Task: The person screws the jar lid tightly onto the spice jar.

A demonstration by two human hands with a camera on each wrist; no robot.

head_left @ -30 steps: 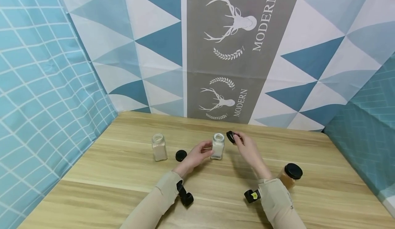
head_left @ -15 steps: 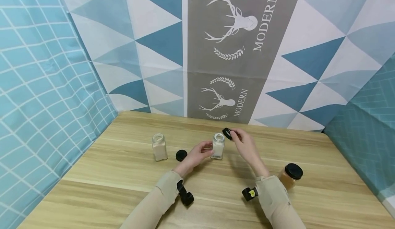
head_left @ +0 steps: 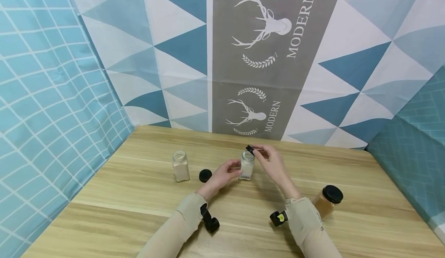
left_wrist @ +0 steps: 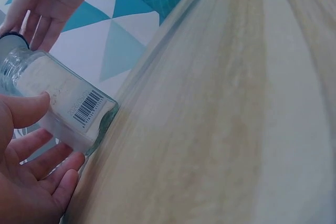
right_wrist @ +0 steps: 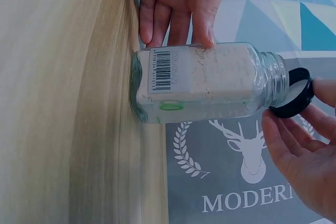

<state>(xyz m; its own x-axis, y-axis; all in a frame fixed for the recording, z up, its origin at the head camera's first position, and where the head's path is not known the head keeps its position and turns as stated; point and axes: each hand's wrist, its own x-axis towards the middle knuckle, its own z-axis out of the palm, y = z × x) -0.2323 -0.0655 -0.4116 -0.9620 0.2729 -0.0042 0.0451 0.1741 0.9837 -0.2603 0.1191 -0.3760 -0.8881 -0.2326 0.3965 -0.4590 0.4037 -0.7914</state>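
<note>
A square glass jar (head_left: 247,169) of pale powder with a barcode label stands upright on the table. My left hand (head_left: 221,175) holds it from the left, the thumb on one side and fingers on the other. In the right wrist view, the jar's threaded neck (right_wrist: 275,80) shows bare. My right hand (head_left: 272,164) pinches a black screw lid (right_wrist: 295,108) by its rim between thumb and fingers. The lid tilts at the mouth, its hollow side facing the neck and its lower edge at or very near the glass.
Left of the hands stands a second lidless jar (head_left: 181,169) of pale powder. A loose black lid (head_left: 205,175) lies beside it. By the right forearm is a jar (head_left: 324,205) with orange-brown contents and a black lid. Patterned cloth (head_left: 184,57) backs the wooden table (head_left: 139,196).
My right hand has brought the black lid leftward, from beside the jar to over its mouth, tilting it. The left hand and its jar have stayed in place.
</note>
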